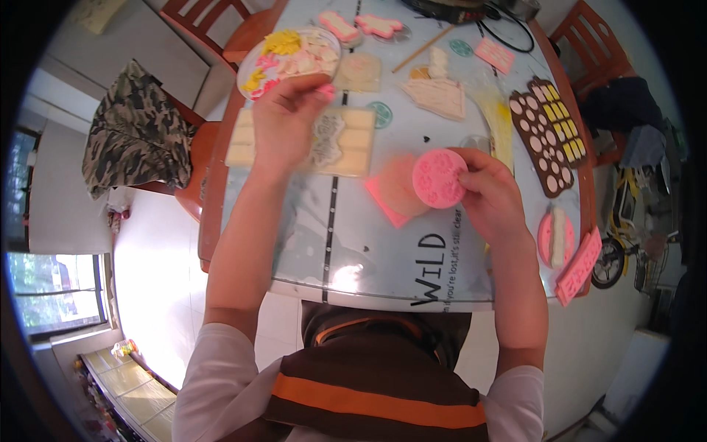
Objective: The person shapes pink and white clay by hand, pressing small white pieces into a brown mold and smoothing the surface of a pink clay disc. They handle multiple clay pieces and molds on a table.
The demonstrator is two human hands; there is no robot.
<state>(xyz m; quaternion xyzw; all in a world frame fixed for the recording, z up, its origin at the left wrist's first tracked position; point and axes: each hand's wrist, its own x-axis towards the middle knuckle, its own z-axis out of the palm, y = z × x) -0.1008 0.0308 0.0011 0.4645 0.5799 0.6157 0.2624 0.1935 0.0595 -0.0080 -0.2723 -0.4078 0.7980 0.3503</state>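
Observation:
My left hand (286,119) pinches a small pink piece (327,92) between thumb and fingertips, just in front of a white plate (241,70) heaped with yellow, pink and pale shaped pieces. Held by its edge in my right hand (494,190) is a round pink silicone mold (440,179) with flower-shaped cavities. Behind and left of that mold, a pale translucent round piece (403,185) lies over a pink square mold (386,207) on the table. Beneath my left wrist are cream-coloured slabs (353,157), with a clear ornate mold (330,138) on top, partly covered by the hand.
Two brown molds (544,146) with white and yellow fillings lie at the right. Pink molds (580,268) overlap the right front corner. A wooden stick (422,48), a pale carved mold (436,96) and a black-cased appliance (447,10) with a cable occupy the far side. Chairs (201,149) flank the table.

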